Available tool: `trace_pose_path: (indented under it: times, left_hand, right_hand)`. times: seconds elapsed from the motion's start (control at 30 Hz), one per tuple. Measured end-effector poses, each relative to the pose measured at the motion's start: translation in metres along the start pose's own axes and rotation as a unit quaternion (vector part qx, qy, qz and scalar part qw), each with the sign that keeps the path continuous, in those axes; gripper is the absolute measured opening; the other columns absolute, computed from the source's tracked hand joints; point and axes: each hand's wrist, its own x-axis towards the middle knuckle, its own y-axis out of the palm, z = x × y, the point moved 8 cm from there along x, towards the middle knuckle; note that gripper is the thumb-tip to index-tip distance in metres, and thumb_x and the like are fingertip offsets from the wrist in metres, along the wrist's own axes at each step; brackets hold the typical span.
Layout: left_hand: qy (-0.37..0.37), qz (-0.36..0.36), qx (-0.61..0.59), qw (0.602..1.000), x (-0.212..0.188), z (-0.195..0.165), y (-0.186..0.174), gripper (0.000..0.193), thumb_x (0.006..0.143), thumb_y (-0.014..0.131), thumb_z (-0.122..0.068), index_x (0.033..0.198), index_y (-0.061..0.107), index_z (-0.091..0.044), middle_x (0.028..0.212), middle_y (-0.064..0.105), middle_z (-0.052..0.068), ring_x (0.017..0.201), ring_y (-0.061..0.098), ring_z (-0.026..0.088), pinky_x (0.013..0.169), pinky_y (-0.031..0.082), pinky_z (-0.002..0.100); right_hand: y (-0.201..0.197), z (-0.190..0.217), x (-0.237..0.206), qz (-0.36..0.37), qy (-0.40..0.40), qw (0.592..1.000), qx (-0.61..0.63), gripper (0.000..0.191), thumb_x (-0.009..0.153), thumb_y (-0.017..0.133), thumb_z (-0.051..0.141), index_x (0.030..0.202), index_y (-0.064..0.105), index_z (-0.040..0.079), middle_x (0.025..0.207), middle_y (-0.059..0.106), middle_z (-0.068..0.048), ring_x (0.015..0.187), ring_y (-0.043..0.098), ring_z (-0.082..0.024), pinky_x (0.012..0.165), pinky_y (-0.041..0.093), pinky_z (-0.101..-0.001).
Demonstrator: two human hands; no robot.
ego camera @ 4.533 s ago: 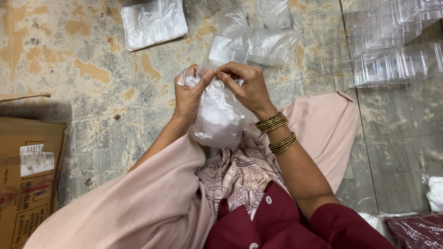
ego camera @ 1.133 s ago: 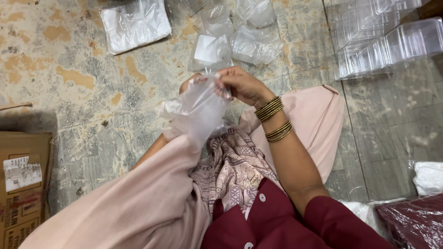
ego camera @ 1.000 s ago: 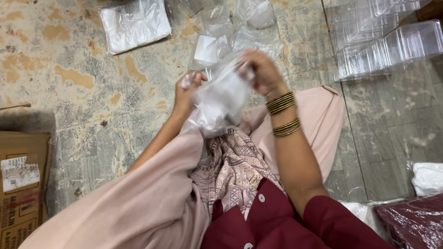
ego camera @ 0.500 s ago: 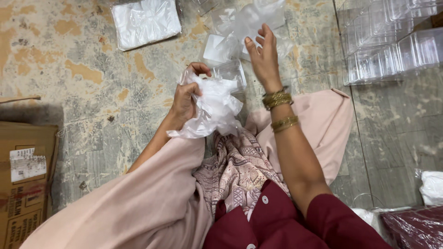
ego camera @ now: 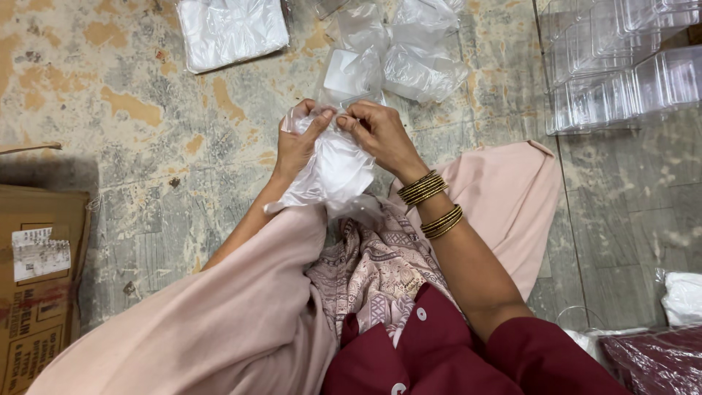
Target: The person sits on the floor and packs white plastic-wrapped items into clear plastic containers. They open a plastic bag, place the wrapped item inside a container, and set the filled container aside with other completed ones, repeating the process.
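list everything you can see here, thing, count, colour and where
clear plastic bag with white contents: one, clear and white, held over the lap in both hands
filled clear bags: a few, clear and white, on the floor just beyond the hands
stack of white sheets in plastic: one, white, floor at top left
clear plastic containers: a stack, transparent, top right
cardboard box: one, brown, left edge
white bundle: one, right edge
maroon wrapped item: one, bottom right corner
bangles: two sets, gold, right wrist
left hand: grip on the bag top
right hand: pinching the bag top
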Motion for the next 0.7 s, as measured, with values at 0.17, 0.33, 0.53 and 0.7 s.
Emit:
trace_pose_path:
  times: [0.17,0.33,0.53,0.7]
  left_hand:
    - [-0.015,-0.051,-0.03,0.998,-0.004,-0.002,-0.005,0.022,0.096,0.081,-0.021,0.1,0.066,-0.005,0.094,0.069,-0.003,0.084,0.058,0.005,0.075,0.046,0.021]
    - [-0.033,-0.032,-0.026,0.999,-0.009,-0.016,0.005,0.024,0.095,0.075,-0.026,0.107,0.075,-0.005,0.101,0.074,-0.001,0.09,0.062,0.005,0.082,0.05,0.02]
    - [-0.093,-0.036,-0.126,0.987,-0.011,-0.023,0.019,0.026,0.097,0.079,-0.026,0.103,0.07,-0.002,0.095,0.071,0.002,0.084,0.064,0.011,0.076,0.053,0.027]
    - [-0.258,0.04,-0.335,0.905,-0.032,-0.01,0.031,0.035,0.09,0.077,-0.034,0.102,0.072,-0.002,0.092,0.072,0.008,0.081,0.07,0.017,0.075,0.058,0.03]
  right_hand:
    - [0.002,-0.008,0.0,0.009,0.029,0.998,0.052,0.02,0.088,0.08,0.017,0.092,0.071,-0.001,0.086,0.068,-0.004,0.062,0.06,-0.007,0.056,0.048,-0.0249]
    - [0.004,-0.013,0.002,0.012,0.054,0.994,0.091,0.019,0.099,0.07,0.02,0.1,0.076,0.002,0.084,0.073,-0.002,0.064,0.066,-0.006,0.058,0.054,-0.0242]
    - [-0.004,-0.012,0.0,-0.022,-0.027,0.999,-0.027,0.021,0.099,0.073,0.019,0.1,0.076,-0.001,0.086,0.073,-0.007,0.072,0.065,-0.012,0.064,0.052,-0.0293]
    - [0.002,-0.057,0.004,-0.017,0.07,0.953,0.295,0.019,0.105,0.061,0.022,0.1,0.069,0.005,0.089,0.07,-0.001,0.081,0.067,-0.011,0.079,0.058,-0.0282]
